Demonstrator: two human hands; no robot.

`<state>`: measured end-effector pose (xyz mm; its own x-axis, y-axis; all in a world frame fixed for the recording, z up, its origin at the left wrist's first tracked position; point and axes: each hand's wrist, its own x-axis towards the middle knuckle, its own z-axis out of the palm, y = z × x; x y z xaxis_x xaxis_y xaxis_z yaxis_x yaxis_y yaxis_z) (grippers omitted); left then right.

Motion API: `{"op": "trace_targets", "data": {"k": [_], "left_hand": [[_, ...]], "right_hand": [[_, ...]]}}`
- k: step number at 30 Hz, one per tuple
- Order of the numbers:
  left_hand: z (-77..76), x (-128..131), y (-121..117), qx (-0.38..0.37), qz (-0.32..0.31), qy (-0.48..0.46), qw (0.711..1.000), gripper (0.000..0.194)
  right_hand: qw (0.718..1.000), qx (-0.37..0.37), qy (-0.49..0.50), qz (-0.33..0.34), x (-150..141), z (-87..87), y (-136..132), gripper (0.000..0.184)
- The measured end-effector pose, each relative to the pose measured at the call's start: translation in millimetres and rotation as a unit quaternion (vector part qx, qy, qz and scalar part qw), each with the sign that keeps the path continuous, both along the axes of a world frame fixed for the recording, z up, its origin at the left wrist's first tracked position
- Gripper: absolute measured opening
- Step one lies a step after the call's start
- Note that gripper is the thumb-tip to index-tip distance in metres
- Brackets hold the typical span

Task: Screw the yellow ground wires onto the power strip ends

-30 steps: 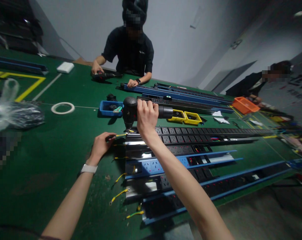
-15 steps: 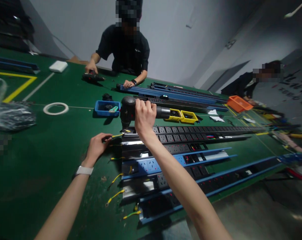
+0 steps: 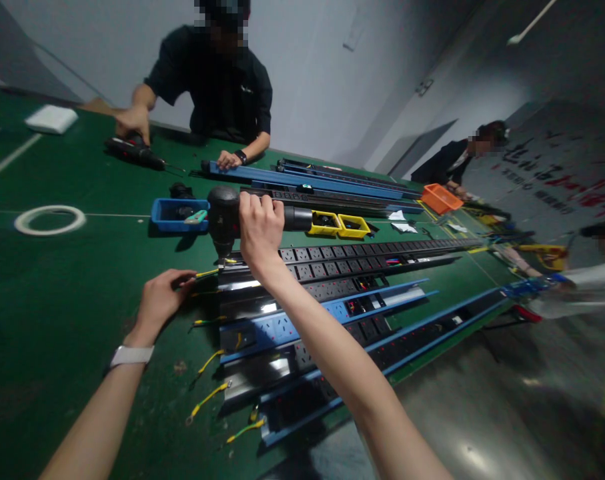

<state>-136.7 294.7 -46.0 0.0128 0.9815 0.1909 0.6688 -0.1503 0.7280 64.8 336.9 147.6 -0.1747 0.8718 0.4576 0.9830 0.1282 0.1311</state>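
My right hand (image 3: pixel 259 230) is wrapped round the grip of a black electric screwdriver (image 3: pixel 227 217), whose bit points down at the near end of a long black power strip (image 3: pixel 362 257). My left hand (image 3: pixel 159 299) lies on the green table and pinches a yellow-green ground wire (image 3: pixel 206 273) at that same end. Several more power strips lie side by side nearer to me, some in blue housings (image 3: pixel 292 327), with yellow-green wires (image 3: pixel 207 397) sticking out of their left ends.
A blue parts tray (image 3: pixel 169 215) and two yellow bins (image 3: pixel 337 225) sit behind the screwdriver. Across the green table (image 3: pixel 57 313) a person in black holds a power tool (image 3: pixel 135 152). A tape ring (image 3: pixel 47 220) lies left, an orange bin (image 3: pixel 441 198) far right.
The camera view has swung to the right, so everything sits further left in the picture. Both my hands keep the same hold on screwdriver and wire. The person opposite has moved the power tool.
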Motion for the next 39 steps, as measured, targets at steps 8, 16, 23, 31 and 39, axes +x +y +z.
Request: {"op": "trace_targets", "data": {"k": [8, 16, 23, 31, 39], "left_hand": [[-0.1, -1.0, 1.1, -0.013, 0.000, 0.019, 1.000, 0.047], [-4.8, -1.4, 1.8, -0.009, 0.003, 0.020, 1.000, 0.044], [-0.9, 0.9, 0.5, -0.005, 0.003, 0.008, 1.000, 0.044], [-3.3, -2.1, 1.2, -0.004, -0.014, 0.011, 1.000, 0.039], [-1.8, -1.5, 0.8, 0.006, -0.023, 0.000, 1.000, 0.041]], "right_hand": [[1.000, 0.015, 0.021, -0.010, 8.2, -6.0, 3.8, 0.038], [1.000, 0.016, 0.019, -0.015, 7.6, -6.1, 4.5, 0.038], [1.000, -0.007, 0.000, -0.028, 7.0, -1.1, 1.3, 0.037], [1.000, 0.005, -0.009, -0.002, -3.7, -2.5, 0.9, 0.035], [1.000, 0.016, -0.014, 0.011, -7.5, -2.6, -2.1, 0.033]]}}
